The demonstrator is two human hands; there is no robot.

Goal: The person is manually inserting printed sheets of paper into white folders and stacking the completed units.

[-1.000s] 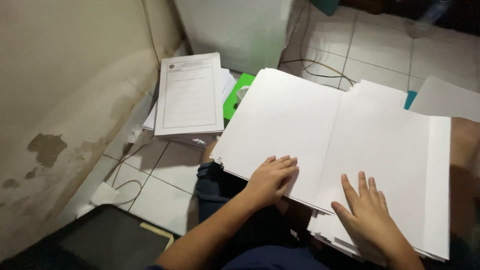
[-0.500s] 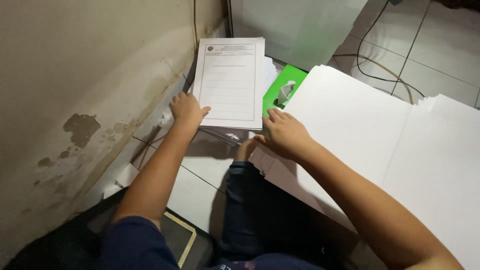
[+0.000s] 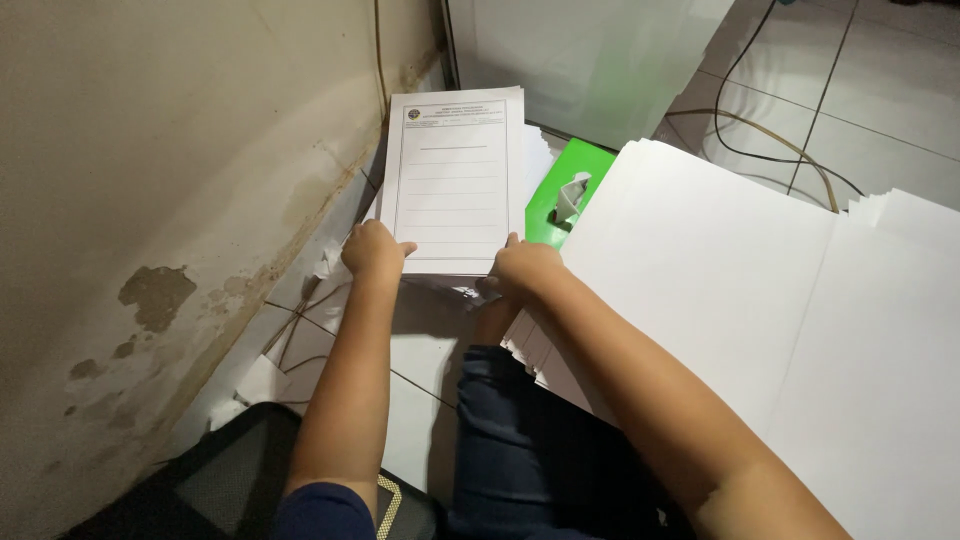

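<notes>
A thick stack of printed forms (image 3: 455, 170) with ruled lines lies on the tiled floor beside the wall. My left hand (image 3: 372, 250) grips its near left corner. My right hand (image 3: 522, 266) grips its near right corner. Both sets of fingers curl around the stack's near edge. To the right, a large spread of blank white sheets (image 3: 760, 290) lies over my lap and under my right forearm.
A green tissue box (image 3: 565, 195) sits between the forms and the blank sheets. A stained wall (image 3: 150, 200) runs along the left. Cables (image 3: 770, 140) trail over the floor tiles at the back. A dark mesh item (image 3: 220, 480) lies at the lower left.
Both hands left the blank sheets and reached forward to the stack of forms, now gripping its near corners. The view has swung left and forward.
</notes>
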